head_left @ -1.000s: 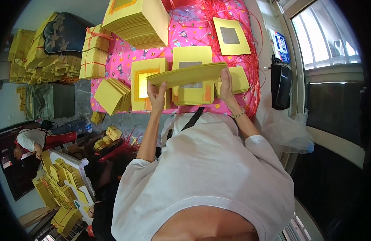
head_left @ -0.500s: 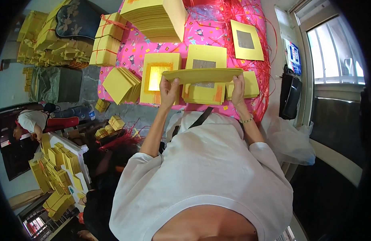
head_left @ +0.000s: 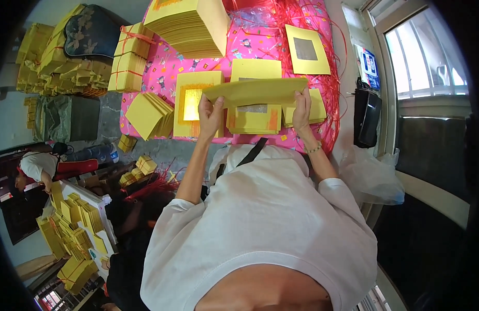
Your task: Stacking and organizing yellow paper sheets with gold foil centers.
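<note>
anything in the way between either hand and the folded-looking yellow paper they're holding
Nothing visible: the left hand and right hand already touch the yellow paper directly, one at each end.

Yellow paper (head_left: 257,95): plain dull face, showing as long narrow band. Tilted, foreshortened, nearly level across, right end slightly higher. Upper middle of frame, gripped at both ends. Number of layers unclear.

Daylight entered through the barred window (head_left: 423,65) at upper right, its panes nearly white. Glare caught the gold foil square (head_left: 191,107) left of centre. The hands (head_left: 211,116) looked fairly crisp; shadow filled lower right, and fisheye distortion bent edges near the black corners.
</note>
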Available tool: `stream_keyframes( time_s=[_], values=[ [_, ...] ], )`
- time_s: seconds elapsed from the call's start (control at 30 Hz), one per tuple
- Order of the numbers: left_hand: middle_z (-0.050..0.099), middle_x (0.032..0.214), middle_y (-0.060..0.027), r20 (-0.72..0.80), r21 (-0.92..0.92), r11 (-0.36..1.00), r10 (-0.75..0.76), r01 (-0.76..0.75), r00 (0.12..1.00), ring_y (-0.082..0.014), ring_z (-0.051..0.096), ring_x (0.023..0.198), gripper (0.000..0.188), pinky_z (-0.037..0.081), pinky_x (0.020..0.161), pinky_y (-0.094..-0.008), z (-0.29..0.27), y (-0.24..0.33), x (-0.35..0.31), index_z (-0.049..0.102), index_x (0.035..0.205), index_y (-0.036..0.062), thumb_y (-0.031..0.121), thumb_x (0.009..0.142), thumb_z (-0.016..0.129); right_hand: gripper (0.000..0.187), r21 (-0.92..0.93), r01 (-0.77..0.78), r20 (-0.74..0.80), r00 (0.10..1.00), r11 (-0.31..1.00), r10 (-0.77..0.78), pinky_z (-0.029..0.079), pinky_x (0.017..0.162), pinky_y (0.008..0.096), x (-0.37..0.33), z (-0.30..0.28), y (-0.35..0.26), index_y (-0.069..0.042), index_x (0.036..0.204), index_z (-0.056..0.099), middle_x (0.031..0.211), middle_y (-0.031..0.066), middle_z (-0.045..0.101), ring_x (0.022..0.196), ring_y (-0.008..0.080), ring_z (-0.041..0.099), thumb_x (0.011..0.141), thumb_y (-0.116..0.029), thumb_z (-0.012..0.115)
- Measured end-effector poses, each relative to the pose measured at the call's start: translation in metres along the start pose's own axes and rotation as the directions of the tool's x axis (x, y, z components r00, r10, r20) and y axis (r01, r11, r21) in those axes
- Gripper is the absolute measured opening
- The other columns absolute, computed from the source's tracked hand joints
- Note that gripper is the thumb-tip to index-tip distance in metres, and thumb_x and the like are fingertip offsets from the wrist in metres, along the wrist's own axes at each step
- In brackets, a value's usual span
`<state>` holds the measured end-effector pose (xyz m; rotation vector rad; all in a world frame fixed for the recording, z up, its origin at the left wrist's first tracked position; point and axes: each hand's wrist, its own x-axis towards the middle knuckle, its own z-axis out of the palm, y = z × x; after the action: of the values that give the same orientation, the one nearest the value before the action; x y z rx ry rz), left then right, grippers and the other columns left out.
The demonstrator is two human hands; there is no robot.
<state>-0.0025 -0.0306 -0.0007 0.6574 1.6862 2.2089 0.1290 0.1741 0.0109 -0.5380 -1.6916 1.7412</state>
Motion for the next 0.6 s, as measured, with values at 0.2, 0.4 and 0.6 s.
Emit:
stream_keyframes(
  time_s=[0.2,0.4,0.6],
  values=[
    [0.061,0.106,-0.0036,0.267,-0.043,0.959,-0.261,0.282,0.928,-0.0116,0.056,0.098,0.030,0.042,0.088,-0.0267,-0.001,0.044,0.017,0.053,0.115,0.0011,0.007,0.086,0.060,0.030,0.166,-0.063,0.048,0.997,0.984,0.055,0.039,0.083,0.0258,0.015,-0.004,-0.011,0.001,0.108,0.050,0.096,0.0030,0.053,0.090,0.0116,0.048,0.089,-0.017,0.036],
    [0.061,0.109,-0.0026,0.422,-0.189,0.860,-0.364,0.473,0.830,-0.0108,0.055,0.100,0.035,0.041,0.091,-0.0269,0.052,0.057,0.015,0.055,0.116,0.0017,0.010,0.084,0.063,0.035,0.622,-0.432,0.394,0.894,0.653,0.216,0.045,0.081,0.0274,0.003,0.030,-0.017,-0.002,0.114,0.051,0.102,0.0028,0.056,0.095,0.0112,0.054,0.094,-0.029,0.041],
    [0.060,0.109,-0.0018,0.518,-0.113,0.854,-0.385,0.507,0.764,-0.0107,0.054,0.101,0.036,0.040,0.091,-0.0272,0.059,0.037,0.015,0.054,0.118,0.0033,0.010,0.084,0.063,0.042,0.210,-0.256,0.480,0.868,0.944,0.128,0.047,0.080,0.0279,-0.012,0.031,-0.009,-0.002,0.119,0.048,0.103,0.0048,0.056,0.096,0.0113,0.054,0.095,-0.036,0.042]
  ],
)
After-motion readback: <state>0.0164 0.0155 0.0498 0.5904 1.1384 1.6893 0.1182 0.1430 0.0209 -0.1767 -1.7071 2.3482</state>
